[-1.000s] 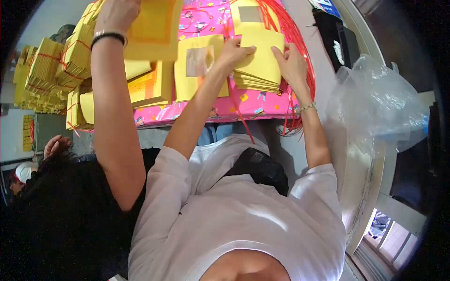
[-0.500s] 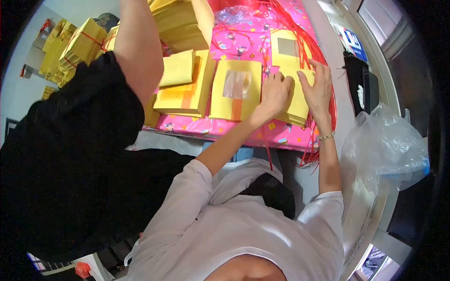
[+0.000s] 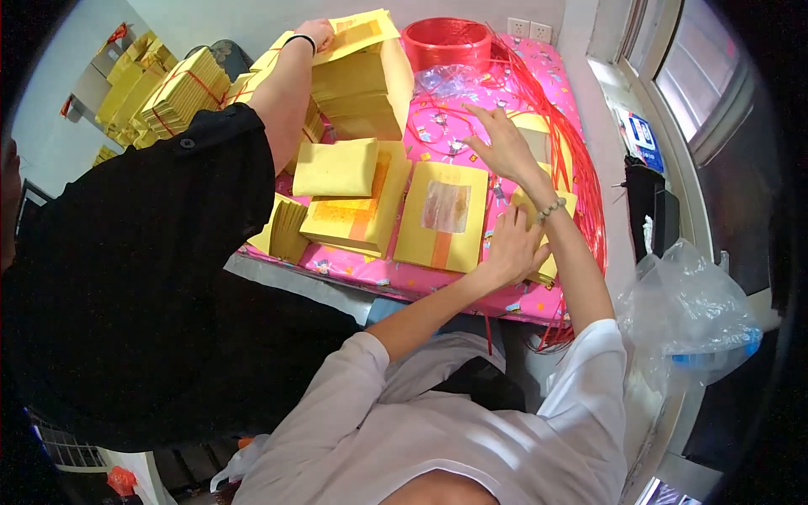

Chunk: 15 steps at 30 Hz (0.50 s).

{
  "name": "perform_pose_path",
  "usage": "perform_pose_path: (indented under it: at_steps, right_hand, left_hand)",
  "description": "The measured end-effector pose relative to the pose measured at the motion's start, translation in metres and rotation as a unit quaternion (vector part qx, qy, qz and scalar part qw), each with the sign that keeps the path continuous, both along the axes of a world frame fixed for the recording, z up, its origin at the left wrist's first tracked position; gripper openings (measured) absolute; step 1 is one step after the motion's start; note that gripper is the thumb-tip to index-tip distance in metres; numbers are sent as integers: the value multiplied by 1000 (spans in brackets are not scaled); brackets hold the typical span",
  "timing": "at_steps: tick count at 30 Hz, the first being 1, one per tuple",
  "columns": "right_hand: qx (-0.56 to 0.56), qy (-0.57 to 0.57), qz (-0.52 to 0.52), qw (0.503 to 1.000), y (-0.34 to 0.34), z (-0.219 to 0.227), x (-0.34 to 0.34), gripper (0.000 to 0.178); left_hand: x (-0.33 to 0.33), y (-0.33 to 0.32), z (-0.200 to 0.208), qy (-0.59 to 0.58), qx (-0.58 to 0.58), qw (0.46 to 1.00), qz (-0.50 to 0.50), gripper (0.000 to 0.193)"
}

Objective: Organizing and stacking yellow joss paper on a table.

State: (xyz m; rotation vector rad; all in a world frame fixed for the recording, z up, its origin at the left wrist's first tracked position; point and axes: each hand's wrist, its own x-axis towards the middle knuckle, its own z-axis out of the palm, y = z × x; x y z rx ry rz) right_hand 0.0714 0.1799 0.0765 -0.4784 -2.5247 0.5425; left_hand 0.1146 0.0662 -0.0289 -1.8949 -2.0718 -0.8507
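My left hand [image 3: 515,249] lies on a stack of yellow paper [image 3: 547,268] at the table's front right, its fingers spread over the top sheets. Above and beyond it, my right hand [image 3: 503,145] is raised with thumb and fingers apart and nothing between them. My right forearm partly covers the stack, and behind it shows another yellow sheet [image 3: 534,139] with a grey patch. Just left of my hands lies a yellow paper stack [image 3: 417,240] with a silvery square and an orange strip. Long red strings [image 3: 576,160] run along the table's right side.
On my left, a co-worker in black reaches over, a hand [image 3: 316,34] on a tall yellow stack [image 3: 362,93]. A folded yellow packet [image 3: 337,168] sits on a thick stack. A red tub [image 3: 446,44] stands at the back. A plastic bag [image 3: 694,311] hangs at right.
My right hand has lifted off the right-hand stack and moved forward and left. My left hand stays on that stack. The view has tilted up, showing the red tub and the co-worker's hand.
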Motion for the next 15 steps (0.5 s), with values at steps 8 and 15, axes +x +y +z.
perform_pose_path:
  at_steps: [8,15]
  right_hand:
    - [-92,158,-89,979,-21,-13,94,29]
    - [-101,145,-213,961,-19,-51,166,25]
  left_hand:
    - [1,5,5,-32,-9,999,-27,56]
    - [-5,3,15,-84,23,996,-18,60]
